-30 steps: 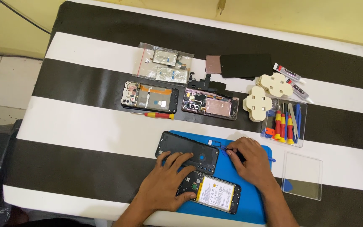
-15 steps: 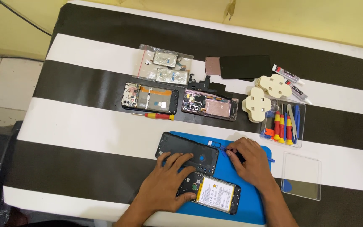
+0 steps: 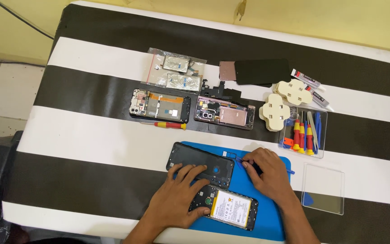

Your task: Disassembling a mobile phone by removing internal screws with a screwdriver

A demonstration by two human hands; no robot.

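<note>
My left hand [image 3: 180, 197] lies flat, fingers spread, on a black phone back cover [image 3: 194, 161] and on the camera end of an opened phone with a white battery [image 3: 229, 208]. Both phone parts rest on a blue work mat [image 3: 269, 218]. My right hand [image 3: 267, 174] is curled around a small dark tool [image 3: 254, 167], its tip near the back cover's right edge, beside a small blue pick [image 3: 239, 163].
Further back lie two more opened phones [image 3: 160, 105] [image 3: 225, 113], a red-handled screwdriver [image 3: 170, 125], a bag of parts [image 3: 174, 74], a dark screen panel [image 3: 254, 71], cream suction cups [image 3: 276, 112], glue tubes [image 3: 313, 90], a clear tray of tools [image 3: 304, 131] and its lid [image 3: 323, 189].
None of the objects or hands has visibly moved; only the view has shifted slightly.
</note>
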